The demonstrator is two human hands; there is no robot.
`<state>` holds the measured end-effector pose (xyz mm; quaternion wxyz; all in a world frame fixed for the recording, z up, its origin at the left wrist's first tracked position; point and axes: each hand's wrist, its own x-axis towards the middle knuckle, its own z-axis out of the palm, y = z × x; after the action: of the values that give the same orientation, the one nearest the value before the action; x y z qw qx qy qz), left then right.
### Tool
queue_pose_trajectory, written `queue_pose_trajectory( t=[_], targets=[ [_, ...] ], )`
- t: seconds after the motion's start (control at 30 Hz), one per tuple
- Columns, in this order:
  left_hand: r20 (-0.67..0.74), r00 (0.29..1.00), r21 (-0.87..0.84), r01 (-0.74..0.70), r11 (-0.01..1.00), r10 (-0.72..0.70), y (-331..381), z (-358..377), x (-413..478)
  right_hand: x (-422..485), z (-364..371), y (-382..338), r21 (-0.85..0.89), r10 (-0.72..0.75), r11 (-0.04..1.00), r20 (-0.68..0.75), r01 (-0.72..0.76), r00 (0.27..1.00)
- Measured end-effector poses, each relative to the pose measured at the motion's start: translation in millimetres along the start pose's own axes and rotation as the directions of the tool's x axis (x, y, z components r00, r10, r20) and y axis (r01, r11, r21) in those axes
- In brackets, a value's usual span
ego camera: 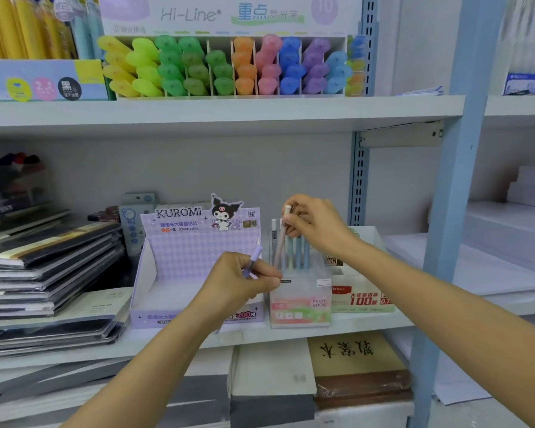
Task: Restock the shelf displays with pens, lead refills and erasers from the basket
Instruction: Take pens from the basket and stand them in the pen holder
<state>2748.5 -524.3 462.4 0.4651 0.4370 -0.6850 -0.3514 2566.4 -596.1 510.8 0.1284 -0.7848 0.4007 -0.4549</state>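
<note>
Setting: shop shelving, with a grey back wall and a pale blue post (454, 180) on the right.
Upper shelf (198, 114): carries a tiered rack of highlighters (229, 66) sorted by colour, from yellow and green through orange and pink to blue and purple.
Lower shelf (291, 333): holds a stack of notebooks (50, 257) on the left, a lilac cardboard display box (192, 257) printed KUROMI in the middle, a clear box (300, 304) just to its right, and a box with red lettering (362, 299) beside that.
Clear box: pastel pens (298, 254) stand upright in it, blue and green ones among them.
Right hand (312, 223): above the clear box, its fingers pinching the top of a pink pen (281, 242) with a white cap. This pen leans slightly, and its lower end is down among the standing pens.
Left hand (244, 282): in front of the lilac box's right edge, curled round a lilac pen (254, 259) whose tip sticks up past the knuckles.
Basket: out of sight.
Below the lower shelf: flat paper packs, one brown with dark brush lettering.
</note>
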Motion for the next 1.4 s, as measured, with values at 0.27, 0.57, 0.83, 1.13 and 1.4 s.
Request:
queue_pose_trajectory(
  t=[0.27,0.57,0.83,1.13,1.4],
  targets=[
    [-0.017,0.993,-0.19,0.111,0.975,-0.116,-8,-12,6,2,9,13,-0.005,0.04,0.999,0.093,-0.04,0.995],
    [0.007,1.0,-0.272,-0.012,0.962,0.014,-8,-21,2,5,18,10,-0.266,-0.032,0.963,0.009,0.033,0.999],
    [0.055,0.992,-0.183,-0.099,0.978,0.111,5,-13,-1,-16,0,-30,0.288,-0.006,0.957,0.095,-0.021,0.995],
    [-0.098,0.985,-0.064,-0.148,0.987,0.142,12,1,-1,-22,-8,-40,0.449,-0.01,0.891,0.154,-0.061,0.988],
    [-0.024,0.866,0.654,-0.364,0.663,0.499,-6,1,-18,-4,-37,-19,0.377,0.126,0.926,-0.255,-0.021,0.959]
  ],
)
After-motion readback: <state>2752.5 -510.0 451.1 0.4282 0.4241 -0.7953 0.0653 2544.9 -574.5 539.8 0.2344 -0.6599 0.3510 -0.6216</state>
